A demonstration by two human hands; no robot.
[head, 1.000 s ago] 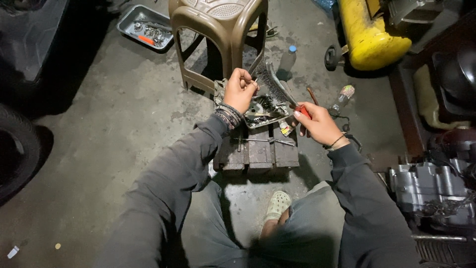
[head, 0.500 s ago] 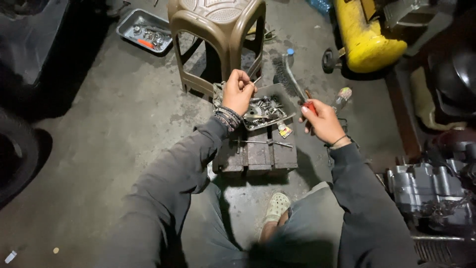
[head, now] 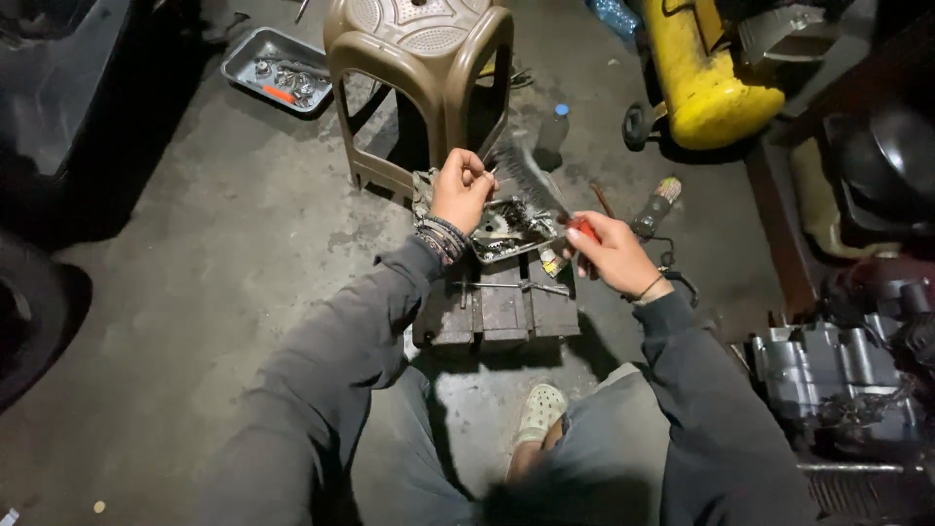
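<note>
The greasy metal engine part (head: 506, 229) sits on the far edge of the low wooden block (head: 497, 312) in front of you, raised off the concrete floor (head: 195, 273) so you can reach it seated. Your left hand (head: 461, 190) pinches its far-left edge, steadying it. Your right hand (head: 609, 255) is closed around the red handle of a wire brush (head: 531, 180), bristles angled over the part. A brown plastic stool (head: 419, 68) stands just beyond; a metal tray (head: 273, 73) lies far left.

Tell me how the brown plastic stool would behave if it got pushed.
The brown plastic stool looks hollow and moulded, so probably light and easy to slide on the concrete floor. Its tall, open legs suggest a high shove might tip it rather than slide it.
</note>
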